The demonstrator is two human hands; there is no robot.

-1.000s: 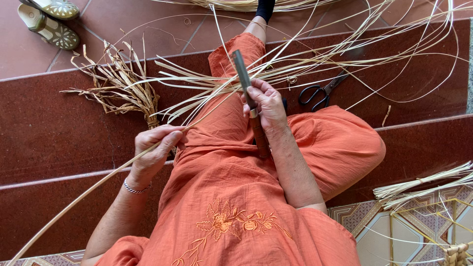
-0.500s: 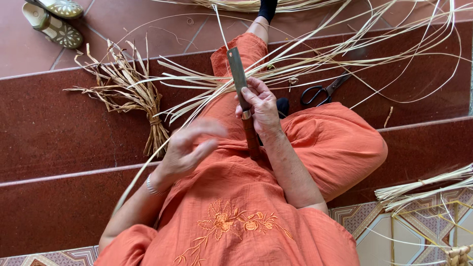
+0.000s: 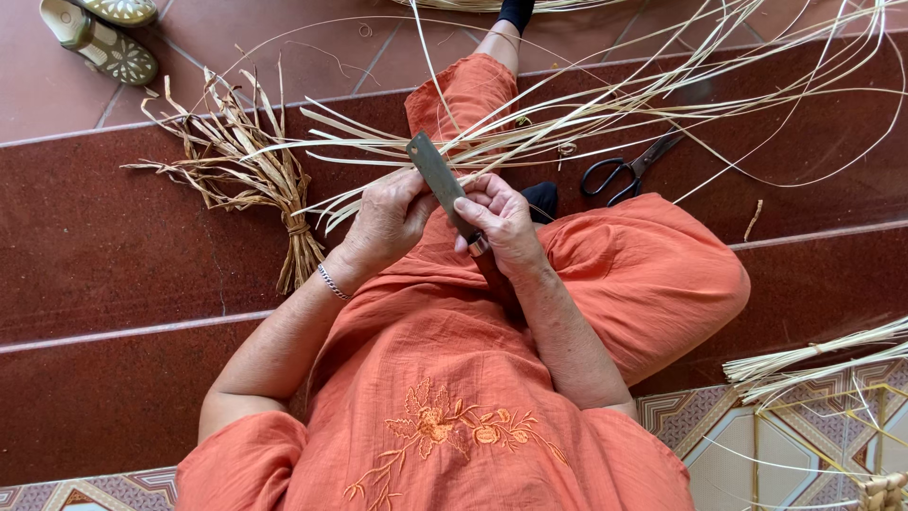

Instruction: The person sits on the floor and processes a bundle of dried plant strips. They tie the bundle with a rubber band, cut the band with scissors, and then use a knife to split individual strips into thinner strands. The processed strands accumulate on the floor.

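Red tiled steps (image 3: 113, 274): right hand (image 3: 506, 227) grips knife (image 3: 445, 185); left hand (image 3: 388, 220) pinches cane strips (image 3: 530, 132) beside its blade, splitting; next, steady drawing.

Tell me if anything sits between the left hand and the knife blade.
Nothing visible does. The left hand is right beside the knife blade, which the right hand grips by the handle. Only thin cane strips cross behind the blade.

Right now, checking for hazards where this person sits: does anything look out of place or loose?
Black-handled scissors lie loose on the red step under the pale strips; nothing else stands out.
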